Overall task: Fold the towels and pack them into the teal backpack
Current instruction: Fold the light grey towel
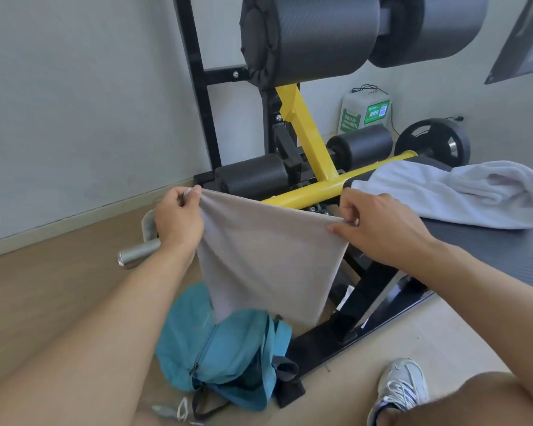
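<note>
A beige towel (268,256) hangs in the air in front of me, held by its two top corners. My left hand (177,219) pinches the left corner and my right hand (379,226) pinches the right corner. The towel's lower edge hangs just above or against the teal backpack (225,361), which lies crumpled on the wooden floor below with its zip facing left. A second towel, white (453,192), lies bunched on the dark bench pad (490,247) at the right, beyond my right hand.
A black and yellow gym machine (305,130) with large foam rollers stands right behind the towel. A metal handle (136,253) sticks out at the left. A weight plate (434,142) sits at the back right. My shoe (397,388) rests on the floor at lower right.
</note>
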